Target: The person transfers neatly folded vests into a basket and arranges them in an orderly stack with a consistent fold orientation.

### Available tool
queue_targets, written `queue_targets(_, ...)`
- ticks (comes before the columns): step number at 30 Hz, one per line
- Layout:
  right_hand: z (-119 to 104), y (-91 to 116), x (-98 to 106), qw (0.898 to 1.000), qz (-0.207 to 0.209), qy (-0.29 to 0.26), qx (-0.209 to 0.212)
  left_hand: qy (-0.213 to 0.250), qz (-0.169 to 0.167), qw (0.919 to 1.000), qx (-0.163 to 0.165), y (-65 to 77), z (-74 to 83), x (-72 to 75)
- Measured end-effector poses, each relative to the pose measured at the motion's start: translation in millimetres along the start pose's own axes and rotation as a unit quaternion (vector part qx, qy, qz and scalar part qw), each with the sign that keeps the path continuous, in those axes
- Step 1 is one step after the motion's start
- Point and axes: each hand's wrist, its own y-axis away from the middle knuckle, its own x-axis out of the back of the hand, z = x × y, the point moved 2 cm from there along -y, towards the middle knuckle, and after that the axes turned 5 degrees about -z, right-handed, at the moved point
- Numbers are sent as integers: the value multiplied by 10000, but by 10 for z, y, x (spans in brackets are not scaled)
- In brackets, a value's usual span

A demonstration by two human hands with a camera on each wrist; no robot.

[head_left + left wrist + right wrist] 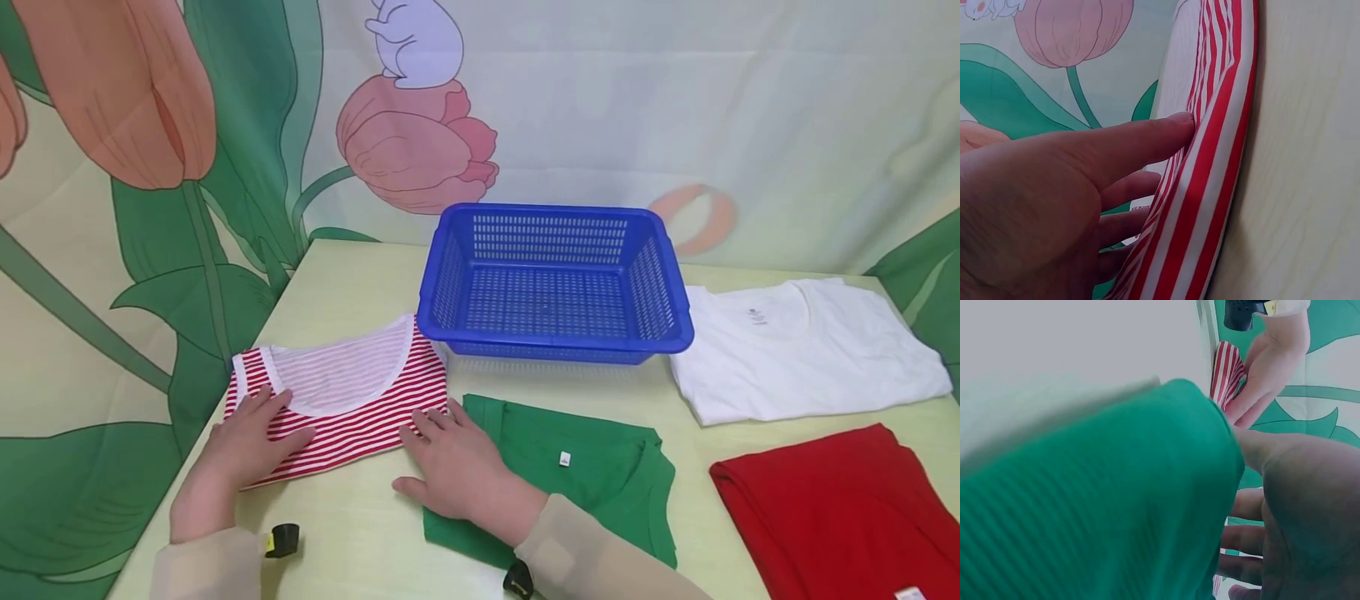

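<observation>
A folded red-and-white striped top (367, 408) with a white-trimmed neckline lies at the left of the table. My left hand (251, 442) rests on its left part, fingers spread; in the left wrist view the thumb touches the striped cloth (1191, 219). At the top's right end, the fingertips of my right hand (461, 462) lie on the stripes with the fingers extended. Under and beside that right hand is a folded green shirt (600, 454) with a small white label. Its green folded edge (1116, 487) fills much of the right wrist view.
A blue plastic basket (555, 342) with nothing in it stands at the back middle, close to the striped top's right corner. On the right lie a folded white shirt (810, 358) and a folded red garment (847, 508). A printed floral curtain (585, 100) hangs behind the table.
</observation>
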Motion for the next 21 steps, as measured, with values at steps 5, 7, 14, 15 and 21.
queue_targets(5,20,-7,-4,9995,-43,-284,133,66,1,10000,37,9,4,2)
queue_targets(7,67,-16,9,9962,-1,-828,254,153,34,9999,55,6,7,3)
queue_targets(14,340,-11,65,9000,329,-4324,433,749,387,9952,493,69,-15,93)
queue_targets(15,372,-6,70,8791,387,-4734,399,822,418,9938,620,86,-25,111)
queue_targets(21,472,38,65,7835,413,-6199,132,1259,325,9826,1326,170,-62,190)
